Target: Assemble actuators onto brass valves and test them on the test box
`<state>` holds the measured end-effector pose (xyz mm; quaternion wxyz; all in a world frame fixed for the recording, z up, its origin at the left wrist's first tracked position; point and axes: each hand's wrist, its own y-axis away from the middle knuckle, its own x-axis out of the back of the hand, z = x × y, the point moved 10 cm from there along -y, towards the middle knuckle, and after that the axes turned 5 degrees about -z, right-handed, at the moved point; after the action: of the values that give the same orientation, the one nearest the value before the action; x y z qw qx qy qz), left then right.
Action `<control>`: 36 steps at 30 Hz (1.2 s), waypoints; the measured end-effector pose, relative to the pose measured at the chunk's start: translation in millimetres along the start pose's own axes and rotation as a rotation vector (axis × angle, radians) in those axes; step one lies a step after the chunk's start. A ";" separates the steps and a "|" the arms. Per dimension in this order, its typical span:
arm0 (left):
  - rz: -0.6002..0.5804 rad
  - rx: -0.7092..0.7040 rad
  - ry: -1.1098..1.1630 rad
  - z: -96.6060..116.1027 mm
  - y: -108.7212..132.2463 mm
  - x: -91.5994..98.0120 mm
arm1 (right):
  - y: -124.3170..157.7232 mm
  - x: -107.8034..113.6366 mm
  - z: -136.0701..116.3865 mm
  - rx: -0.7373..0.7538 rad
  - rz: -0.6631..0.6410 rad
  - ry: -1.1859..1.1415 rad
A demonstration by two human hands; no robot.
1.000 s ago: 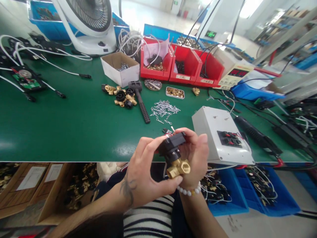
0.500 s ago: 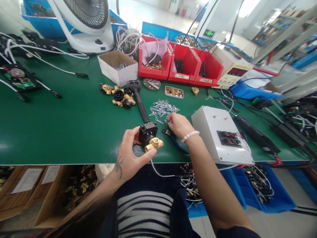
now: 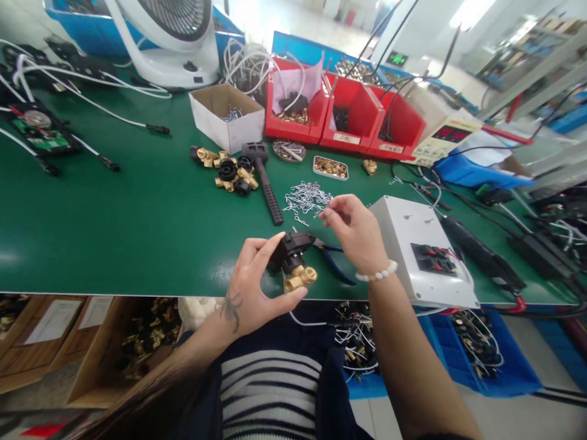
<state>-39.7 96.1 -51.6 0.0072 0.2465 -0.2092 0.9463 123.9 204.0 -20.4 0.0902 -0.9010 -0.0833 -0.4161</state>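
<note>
My left hand [image 3: 257, 281] is closed around a brass valve with a black housing [image 3: 293, 244]; its brass fitting [image 3: 300, 278] faces me, tilted to the right. A white cable hangs below it. To the upper right, my right hand [image 3: 353, 229] has its thumb and fingertips pinched beside a pile of silver spring clips [image 3: 306, 197]. Whatever lies between those fingertips is too small to make out. Dark-handled pliers [image 3: 337, 263] rest on the table between the valve and my right hand. A black hammer [image 3: 266, 180] lies beyond the valve.
Several brass fittings [image 3: 229, 171] lie left of the hammer. Behind are a white box [image 3: 227, 125], red bins [image 3: 348, 122] and a small tray of brass parts [image 3: 330, 167]. A grey box with terminals [image 3: 413, 244] stands right of my forearm. A fan [image 3: 178, 61] is at back left.
The valve has turned in my left hand, its brass end swinging right, and no longer overlaps the hammer handle. My right hand has drawn slightly away from the clip pile.
</note>
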 end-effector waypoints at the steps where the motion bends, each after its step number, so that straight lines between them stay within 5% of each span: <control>1: 0.007 -0.003 -0.016 1.5 -0.5 0.0 | 9.8 6.4 -3.5 0.036 0.045 -0.175; 4: 0.021 -0.014 -0.042 6.1 -3.7 -1.1 | 35.4 12.9 -13.8 0.077 0.044 -0.435; 12: 0.020 -0.085 -0.060 13.9 -11.1 -5.7 | 63.2 2.3 -35.9 0.089 -0.098 -0.478; 18: 0.019 -0.081 -0.054 12.1 -11.2 -5.4 | 63.4 4.6 -44.2 0.135 -0.031 -0.270; 36: -0.003 -0.123 -0.045 11.8 -11.0 -6.7 | 58.0 -3.0 -78.9 0.387 -0.142 0.036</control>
<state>-27.0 102.0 -41.1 0.0194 0.2670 -0.2667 0.9259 77.0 129.2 22.1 0.2335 -0.8512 -0.2235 -0.4136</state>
